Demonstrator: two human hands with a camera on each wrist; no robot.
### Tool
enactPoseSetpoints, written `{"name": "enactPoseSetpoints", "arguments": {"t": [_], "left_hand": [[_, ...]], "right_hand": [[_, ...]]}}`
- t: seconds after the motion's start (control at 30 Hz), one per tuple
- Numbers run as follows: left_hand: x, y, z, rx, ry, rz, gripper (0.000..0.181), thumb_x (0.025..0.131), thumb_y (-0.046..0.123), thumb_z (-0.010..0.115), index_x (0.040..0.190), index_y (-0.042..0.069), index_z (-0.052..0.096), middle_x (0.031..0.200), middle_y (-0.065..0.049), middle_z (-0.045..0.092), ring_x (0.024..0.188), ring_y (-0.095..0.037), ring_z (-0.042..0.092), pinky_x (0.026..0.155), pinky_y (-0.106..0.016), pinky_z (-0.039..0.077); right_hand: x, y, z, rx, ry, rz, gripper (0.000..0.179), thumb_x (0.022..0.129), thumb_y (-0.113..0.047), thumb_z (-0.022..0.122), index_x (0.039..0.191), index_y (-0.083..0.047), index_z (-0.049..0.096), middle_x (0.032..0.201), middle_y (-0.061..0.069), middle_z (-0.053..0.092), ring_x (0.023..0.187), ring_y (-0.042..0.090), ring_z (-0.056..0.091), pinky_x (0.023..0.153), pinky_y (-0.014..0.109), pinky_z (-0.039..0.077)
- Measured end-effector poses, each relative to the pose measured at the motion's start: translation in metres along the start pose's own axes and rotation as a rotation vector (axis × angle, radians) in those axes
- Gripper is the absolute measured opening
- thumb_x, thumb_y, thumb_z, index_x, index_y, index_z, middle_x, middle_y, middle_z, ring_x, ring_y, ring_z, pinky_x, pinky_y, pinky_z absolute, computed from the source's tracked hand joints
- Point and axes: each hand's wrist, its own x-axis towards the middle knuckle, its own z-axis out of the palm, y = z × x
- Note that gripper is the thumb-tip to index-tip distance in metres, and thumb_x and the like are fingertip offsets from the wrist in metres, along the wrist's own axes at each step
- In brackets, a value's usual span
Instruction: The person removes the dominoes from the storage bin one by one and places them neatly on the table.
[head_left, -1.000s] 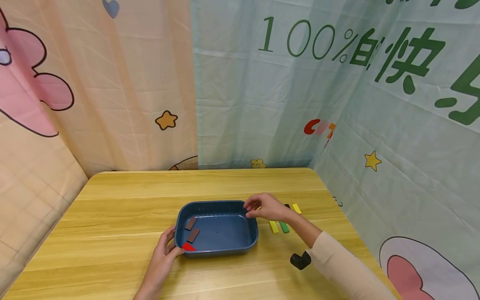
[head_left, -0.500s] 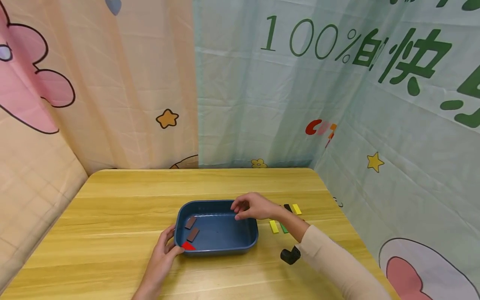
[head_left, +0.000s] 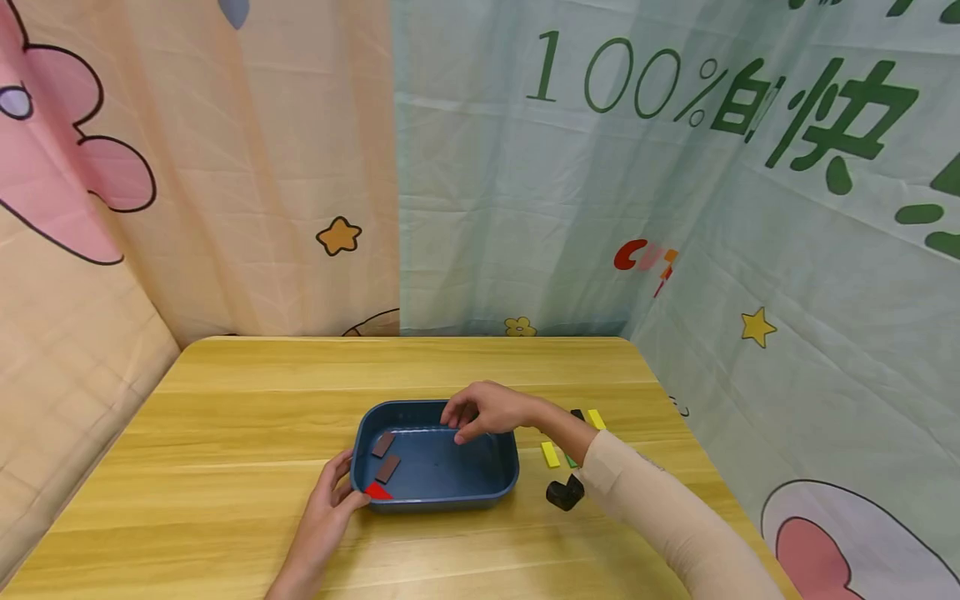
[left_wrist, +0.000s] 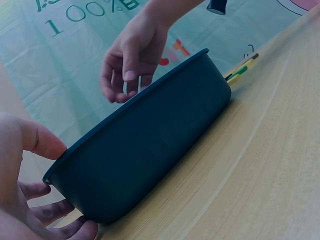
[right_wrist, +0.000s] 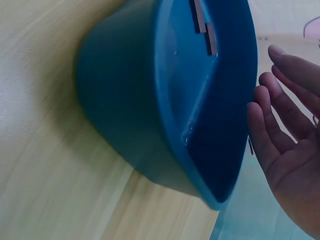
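A dark blue rectangular plastic tub stands on the wooden table, in the middle of the head view. My left hand grips its left end, thumb on the rim and fingers against the outer wall, as the left wrist view shows. Inside the tub lie two brown blocks towards the left and a red block in the near left corner, by my left thumb. My right hand hovers over the tub's far side, fingers loosely bent. In the right wrist view, nothing shows between its fingers.
Right of the tub, partly behind my right forearm, lie yellow blocks, a green block and a black block. A black device sits at my right wrist. Printed curtains close off the table's back and sides.
My right hand has moved left from the tub's right rim to above its middle, with the black device at its wrist. My left hand and the tub have stayed in place.
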Motion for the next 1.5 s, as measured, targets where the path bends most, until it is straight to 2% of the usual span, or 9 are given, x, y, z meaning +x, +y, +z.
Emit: {"name": "enactPoseSetpoints", "arguments": {"t": [0.23,0.3,0.57,0.63,0.8,0.9,1.1,1.27,1.5], "left_hand": [[-0.001,0.003,-0.001,0.006,0.003,0.015,0.068,0.098,0.002,0.056,0.159,0.007,0.029,0.161,-0.021,0.033,0.142,-0.046,0.037,0.113,-0.056,0.035],[-0.001,0.003,-0.001,0.006,0.003,0.014,0.067,0.098,0.001,0.056,0.159,0.007,0.029,0.161,-0.021,0.033,0.142,-0.046,0.037,0.112,-0.055,0.035],[0.000,-0.001,0.001,0.004,0.004,0.017,0.068,0.098,0.001,0.056,0.160,0.006,0.028,0.161,-0.023,0.032,0.141,-0.047,0.038,0.112,-0.057,0.035],[0.000,-0.001,0.001,0.005,0.001,0.020,0.069,0.098,0.001,0.056,0.160,0.005,0.027,0.162,-0.024,0.031,0.142,-0.048,0.038,0.112,-0.057,0.034],[0.001,-0.001,0.002,0.008,-0.001,0.020,0.069,0.098,0.001,0.056,0.160,0.005,0.027,0.162,-0.024,0.031,0.142,-0.047,0.038,0.112,-0.056,0.035],[0.001,-0.001,0.001,0.012,0.003,0.017,0.069,0.098,0.001,0.056,0.160,0.006,0.027,0.161,-0.023,0.032,0.142,-0.046,0.039,0.112,-0.055,0.035],[-0.002,-0.001,0.000,0.007,0.005,0.019,0.070,0.097,0.001,0.056,0.160,0.005,0.027,0.161,-0.025,0.031,0.142,-0.049,0.037,0.112,-0.058,0.034],[-0.004,-0.002,-0.001,-0.002,0.014,-0.004,0.068,0.097,0.000,0.056,0.159,0.007,0.029,0.162,-0.023,0.032,0.143,-0.047,0.037,0.113,-0.058,0.033],[-0.002,-0.001,0.001,0.010,0.016,0.028,0.069,0.096,0.001,0.058,0.159,0.005,0.029,0.160,-0.024,0.034,0.141,-0.046,0.040,0.110,-0.053,0.037]], "right_hand": [[0.023,-0.011,-0.002,-0.055,-0.131,-0.073,0.033,0.094,-0.002,0.074,0.126,0.005,0.068,0.119,0.022,0.068,0.109,0.033,0.066,0.090,0.022,0.052],[0.029,-0.013,-0.001,-0.072,-0.166,-0.084,0.034,0.094,-0.002,0.073,0.127,0.004,0.067,0.120,0.021,0.068,0.112,0.034,0.066,0.090,0.022,0.052],[0.051,-0.024,0.003,-0.148,-0.256,-0.099,0.036,0.094,-0.003,0.074,0.130,-0.003,0.068,0.119,0.002,0.068,0.114,0.028,0.065,0.092,0.023,0.051],[0.056,-0.025,0.004,-0.164,-0.276,-0.112,0.037,0.093,-0.002,0.074,0.130,-0.003,0.068,0.119,0.000,0.068,0.115,0.027,0.065,0.095,0.026,0.051],[0.069,-0.027,0.010,-0.233,-0.316,-0.153,0.036,0.093,-0.004,0.076,0.128,-0.004,0.069,0.120,0.000,0.068,0.112,0.013,0.064,0.100,0.031,0.050],[0.078,-0.028,0.016,-0.258,-0.343,-0.172,0.035,0.092,-0.003,0.076,0.127,-0.004,0.070,0.122,0.001,0.069,0.110,0.005,0.063,0.101,0.029,0.049],[0.099,-0.032,0.029,-0.268,-0.413,-0.182,0.035,0.091,0.000,0.076,0.126,-0.004,0.071,0.130,0.001,0.069,0.115,0.000,0.061,0.099,0.015,0.043],[0.114,-0.030,0.044,-0.338,-0.429,-0.164,0.033,0.091,-0.004,0.078,0.123,-0.011,0.075,0.119,-0.009,0.072,0.111,-0.006,0.060,0.097,0.011,0.040],[0.121,-0.023,0.058,-0.378,-0.411,-0.188,0.025,0.092,-0.008,0.079,0.116,-0.014,0.078,0.104,-0.016,0.073,0.098,-0.010,0.062,0.089,0.009,0.044]]}}
